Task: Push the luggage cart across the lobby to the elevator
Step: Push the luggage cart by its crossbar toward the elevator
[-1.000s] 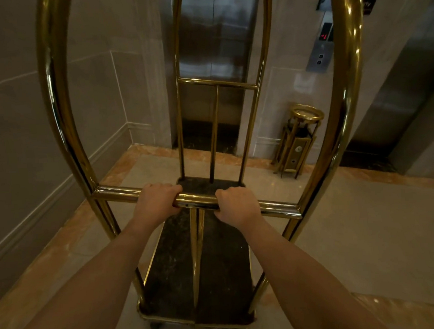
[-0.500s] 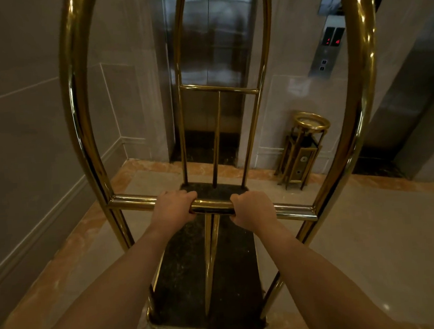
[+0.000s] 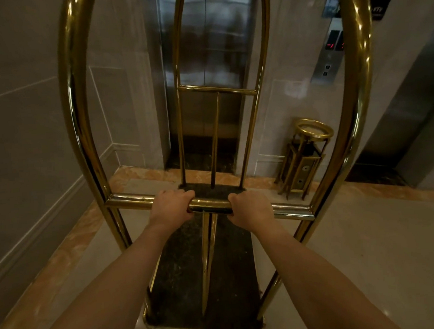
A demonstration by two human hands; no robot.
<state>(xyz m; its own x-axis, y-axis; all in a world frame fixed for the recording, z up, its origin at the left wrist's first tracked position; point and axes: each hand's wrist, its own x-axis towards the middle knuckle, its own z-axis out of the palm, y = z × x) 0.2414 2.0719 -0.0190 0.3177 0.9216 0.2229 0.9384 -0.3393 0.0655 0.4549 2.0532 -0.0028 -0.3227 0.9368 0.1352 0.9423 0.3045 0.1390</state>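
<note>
A brass luggage cart (image 3: 79, 127) with tall arched tubes and a dark carpeted deck (image 3: 182, 274) stands right in front of me, with nothing on the deck. My left hand (image 3: 171, 206) and my right hand (image 3: 249, 208) both grip its horizontal push bar (image 3: 209, 203), close together near the middle. Straight ahead, beyond the cart's far arch, are the shut steel elevator doors (image 3: 208, 49). The cart's nose points at them, a short stretch of floor away.
A grey panelled wall (image 3: 24, 141) runs close along the left. A brass ashtray bin (image 3: 304, 158) stands right of the elevator, below the call panel (image 3: 328, 61). A second steel elevator door (image 3: 410, 115) is at the far right. Open marble floor (image 3: 371, 251) lies to the right.
The cart and I have moved forward toward the elevator doors, which now look larger and more centred. Both hands keep the same grip on the bar.
</note>
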